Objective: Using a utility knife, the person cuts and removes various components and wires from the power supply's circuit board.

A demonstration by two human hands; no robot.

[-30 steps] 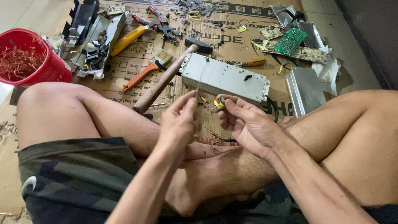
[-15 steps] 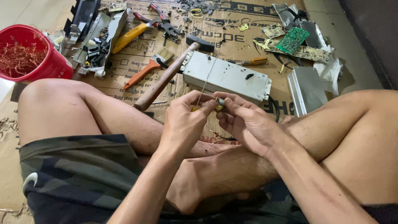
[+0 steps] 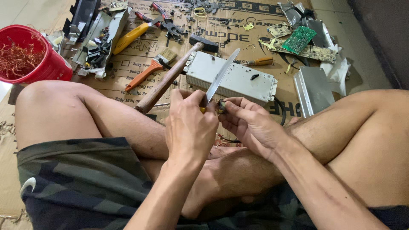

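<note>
Left hand (image 3: 189,127): fingers clenched on a knife (image 3: 221,76), blade upright. Right hand (image 3: 251,125): fingers pinching a small wound part (image 3: 221,106) above the lap. Part likely light, stiff; best held by its ends.

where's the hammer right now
In the head view the hammer lies on the cardboard left of centre, its head by the grey metal box, its wooden handle running toward the left knee, beside the orange-handled brush.
</note>
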